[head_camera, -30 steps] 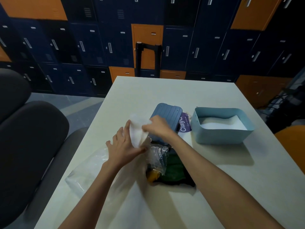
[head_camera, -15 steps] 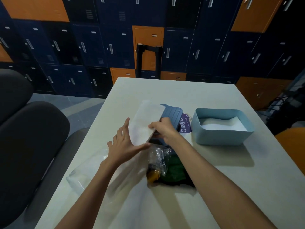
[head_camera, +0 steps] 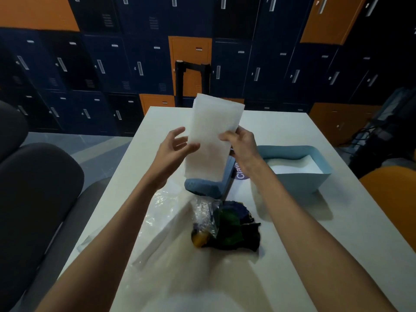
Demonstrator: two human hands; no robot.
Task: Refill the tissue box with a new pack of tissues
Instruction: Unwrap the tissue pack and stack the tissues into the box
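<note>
At the far left, beside the desk (head_camera: 337,244), stands a dark grey chair (head_camera: 33,199). Next comes a sheet of clear plastic wrap (head_camera: 162,212), lying crumpled on the near left part of the desk under the left forearm. Above it the left hand (head_camera: 173,149) is raised with its fingers spread and relaxed; only the thumb tip touches the left edge of the stack of tissues (head_camera: 211,140), and it grips nothing. This white stack is held up off the desk, nearly upright and leaning slightly right (its top reaches past the desk's far edge in this view). Below the stack, a blue lid (head_camera: 202,188) lies on the desk, and nearer the camera sits a crumpled dark wrapper (head_camera: 227,230) with green and orange patches. The right hand (head_camera: 242,145) pinches the stack's right edge between thumb and curled fingers. Just under that wrist shows a purple label (head_camera: 240,174) with white lettering. Farther right, the open light-blue tissue box (head_camera: 315,176) rests on the desk with white tissues (head_camera: 295,164) inside. Behind everything runs a wall of navy and orange lockers (head_camera: 112,64).
</note>
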